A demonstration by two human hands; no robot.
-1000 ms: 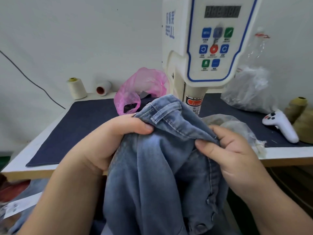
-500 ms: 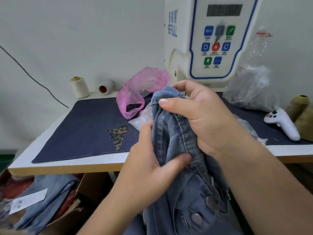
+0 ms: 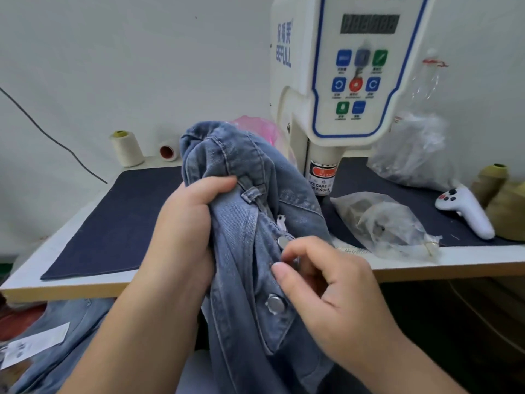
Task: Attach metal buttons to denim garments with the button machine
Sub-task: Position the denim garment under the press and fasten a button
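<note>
Gripping bunched denim garment (image 3: 250,223) in curled left hand (image 3: 184,237), right hand (image 3: 326,282) pinching its placket, metal buttons (image 3: 275,304) along edge, button machine (image 3: 341,81) behind.

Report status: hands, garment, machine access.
Left hand grips denim garment; right hand pinches its buttoned edge. Garment held before button machine, not under it. Plastic bag beside head.

A plain white wall (image 3: 127,66) is seen behind the table (image 3: 71,285), and a thin dark cable (image 3: 56,142) runs slantwise down across it. The table has a white top with a pale wooden edge and is covered by a dark blue mat (image 3: 119,223). The light is soft and even.
</note>
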